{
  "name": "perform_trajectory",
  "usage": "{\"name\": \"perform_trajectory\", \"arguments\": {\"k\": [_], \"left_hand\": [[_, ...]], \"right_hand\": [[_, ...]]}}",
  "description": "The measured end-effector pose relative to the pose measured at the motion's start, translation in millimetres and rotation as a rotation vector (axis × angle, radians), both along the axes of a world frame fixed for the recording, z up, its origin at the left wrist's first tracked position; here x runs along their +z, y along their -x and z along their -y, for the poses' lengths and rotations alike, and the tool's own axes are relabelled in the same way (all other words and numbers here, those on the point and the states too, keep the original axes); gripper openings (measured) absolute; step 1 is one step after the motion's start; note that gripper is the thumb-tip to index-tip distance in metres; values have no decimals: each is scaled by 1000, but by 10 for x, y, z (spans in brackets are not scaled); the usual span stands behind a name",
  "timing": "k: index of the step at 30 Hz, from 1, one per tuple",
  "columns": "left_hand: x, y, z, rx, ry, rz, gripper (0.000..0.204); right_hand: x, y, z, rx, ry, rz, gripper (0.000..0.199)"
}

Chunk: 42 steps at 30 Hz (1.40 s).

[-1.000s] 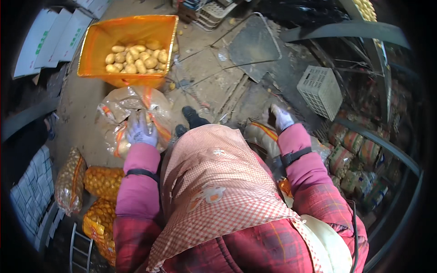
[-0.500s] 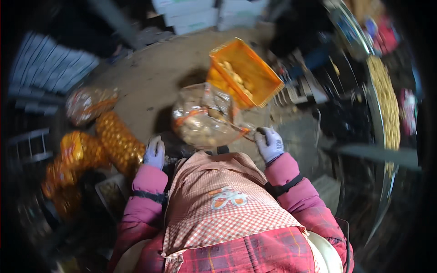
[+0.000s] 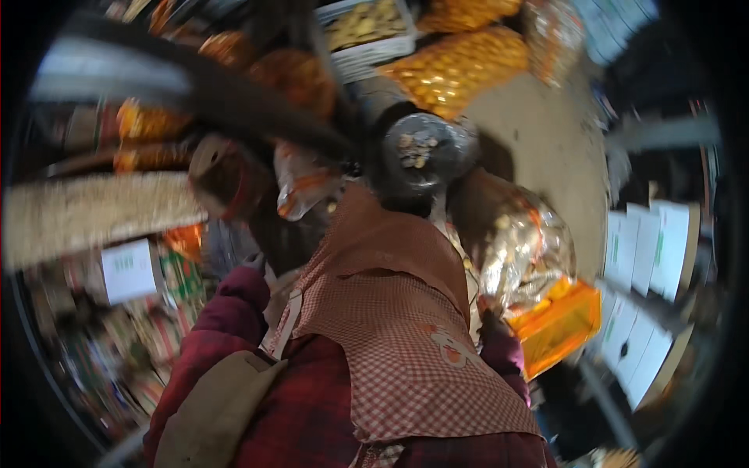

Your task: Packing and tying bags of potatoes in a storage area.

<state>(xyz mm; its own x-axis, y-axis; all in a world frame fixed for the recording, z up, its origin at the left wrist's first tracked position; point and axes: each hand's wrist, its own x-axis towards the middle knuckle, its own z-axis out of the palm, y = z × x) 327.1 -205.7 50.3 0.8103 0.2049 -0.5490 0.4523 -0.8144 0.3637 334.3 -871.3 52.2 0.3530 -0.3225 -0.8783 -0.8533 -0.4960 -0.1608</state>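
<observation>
To my right a large clear plastic bag (image 3: 530, 246) with orange print and pale lumps inside lies on the floor. My right hand (image 3: 493, 321), dark and blurred beside my apron, is closed at the gathered end of this bag. An orange plastic crate (image 3: 558, 324) stands just beyond that hand. My left hand (image 3: 253, 263) reaches out at the left, close to some crumpled clear plastic (image 3: 226, 246); shadow and blur hide its fingers. In front of my apron is a dark plastic-lined tub (image 3: 425, 152) with small pale pieces in it.
Orange net sacks (image 3: 464, 70) of round produce lie ahead, beside a white crate (image 3: 370, 35) of yellowish pieces. A dark beam (image 3: 211, 86) crosses the upper left. A burlap-like ledge (image 3: 101, 214) and a white box (image 3: 129, 271) are at left; white cartons (image 3: 647, 249) stand at right.
My view has swung left, so the bag and orange crate now appear at the right. My left arm has moved out to the left. The right hand stays by the bag.
</observation>
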Motion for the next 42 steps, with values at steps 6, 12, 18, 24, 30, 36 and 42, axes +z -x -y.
{"name": "perform_trajectory", "arguments": {"k": [6,12,18,24,30,36,42], "left_hand": [[-307,1891,324,1118,354,-321,40],[-424,1282,679,871,114,-84,47],[-355,-196,453,656,-32,182,55],[-933,-1430,342,528,-211,101,78],[-1739,-1561,93,629,115,12,34],[-1358,-1402,285,663,483,216,30],[-977,-1367,247,542,379,316,31]], "right_hand": [[98,198,177,-173,-121,-152,42],[305,142,167,-166,-81,-93,45],[190,248,276,-50,218,-195,56],[556,102,417,634,586,115,44],[1118,-1346,-1373,615,434,471,42],[-125,-2049,-4336,298,-796,401,30],[-851,-2408,-5518,173,-885,79,27]]}}
